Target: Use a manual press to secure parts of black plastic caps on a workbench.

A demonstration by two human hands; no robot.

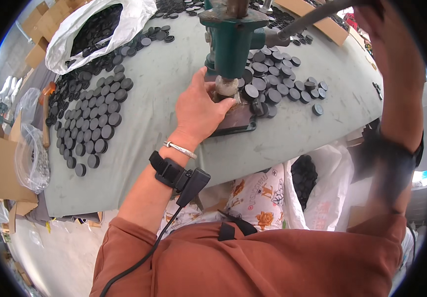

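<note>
We've got a scuffed grey-green tabletop [151,104], near edge running slantwise. Pale floor [75,252] below its near-left corner. Off the left edge: an open carton [5,168], then stacked boxes [43,24] farther back. Lighting's bright. Bright patch [423,177] beyond the right edge; we can't tell its source.
</note>
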